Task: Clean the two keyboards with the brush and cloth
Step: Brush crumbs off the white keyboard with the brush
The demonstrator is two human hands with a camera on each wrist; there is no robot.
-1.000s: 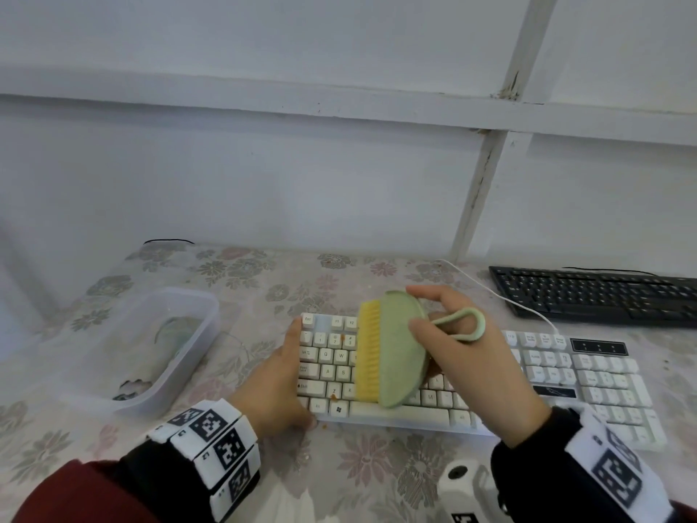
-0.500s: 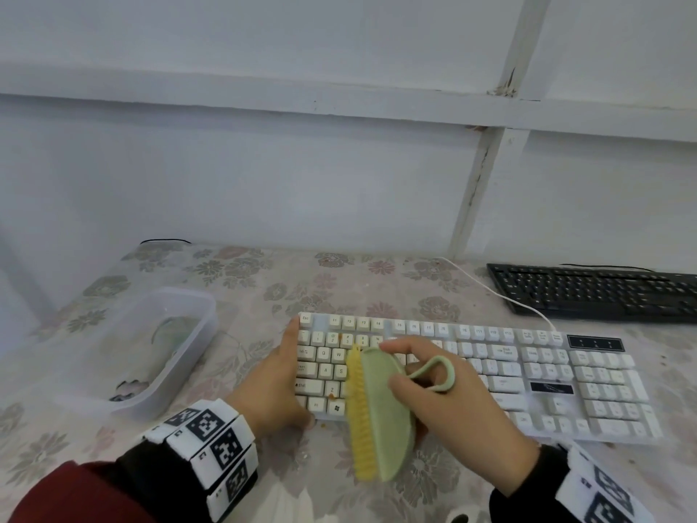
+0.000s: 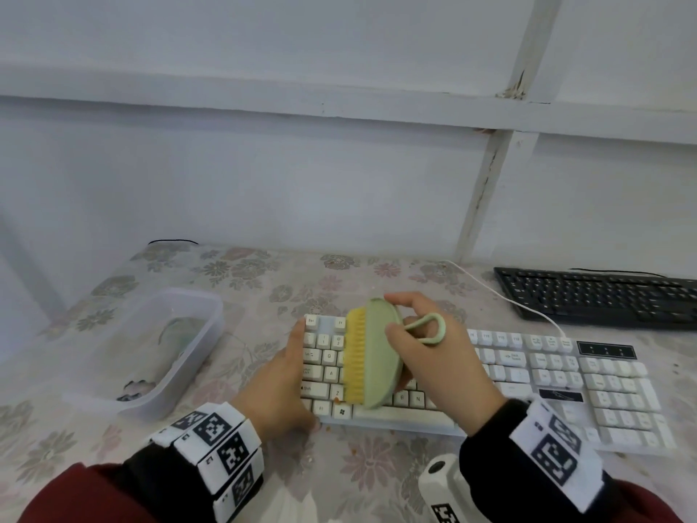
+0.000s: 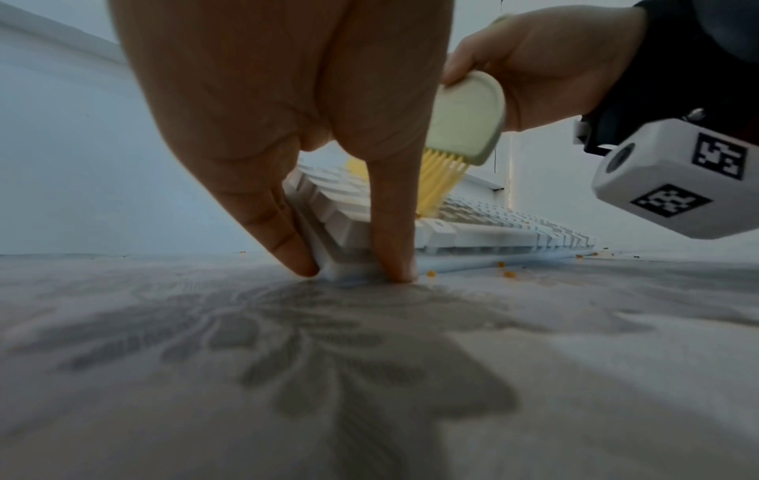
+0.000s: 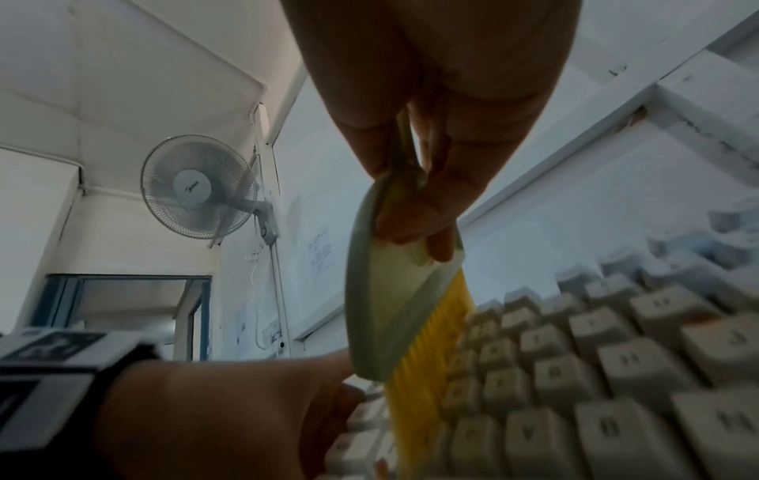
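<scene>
A white keyboard (image 3: 547, 375) lies in front of me on the flowered tablecloth. My left hand (image 3: 281, 386) braces its left end, straight fingers (image 4: 287, 233) pressed against the near left corner. My right hand (image 3: 433, 364) grips a green brush (image 3: 379, 352) with yellow bristles. The brush stands on edge, bristles down on the left block of keys (image 5: 616, 373). From the left wrist, the brush (image 4: 466, 120) shows its bristles touching the keys. A black keyboard (image 3: 599, 296) lies at the far right. Orange crumbs (image 4: 509, 274) dot the cloth by the front edge.
A clear plastic tub (image 3: 181, 307) stands to the left with a crumpled greenish thing inside. The white keyboard's cable (image 3: 501, 296) runs back toward the wall, which stands close behind the table. A wall fan (image 5: 197, 186) shows in the right wrist view.
The brush swept toward me, down off the front edge of the white keyboard, and has now come back up onto the far rows. My left hand has stayed in place.
</scene>
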